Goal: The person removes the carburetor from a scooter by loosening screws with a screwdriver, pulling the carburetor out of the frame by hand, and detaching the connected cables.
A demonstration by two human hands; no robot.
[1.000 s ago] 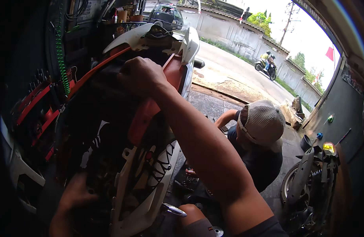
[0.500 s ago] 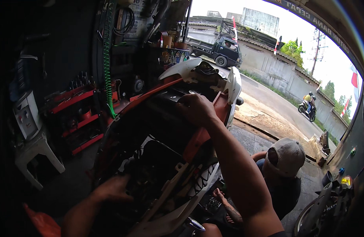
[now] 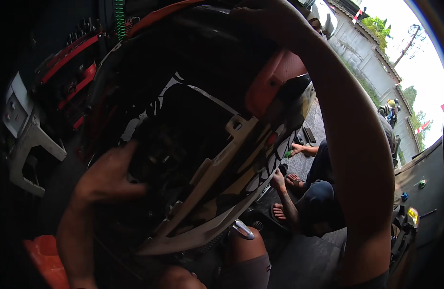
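Observation:
A scooter body with a pale, camouflage-patterned side panel (image 3: 241, 178) and a red-orange panel (image 3: 275, 79) fills the middle. My left hand (image 3: 108, 173) is beside its dark central opening, near small shiny mechanical parts (image 3: 159, 156). Its thumb and fingers look spread, somewhat blurred, with nothing visible between them. Far forward, my right hand (image 3: 260, 17) lies on or against the dark glossy inner panel (image 3: 202, 31). Shadow hides its fingertips, so whether it grips anything cannot be made out.
A person (image 3: 323, 202) crouches right of the scooter, hands low beside the panel. On the left stand a red tool rack (image 3: 67, 58), a white stool (image 3: 36, 139) and a green coiled hose (image 3: 119, 19). An orange piece (image 3: 46, 260) lies at lower left.
My view has tipped down and come closer to the scooter, so the right hand now sits near the top edge. My left hand has turned, its fingers pointing more upward beside the opening.

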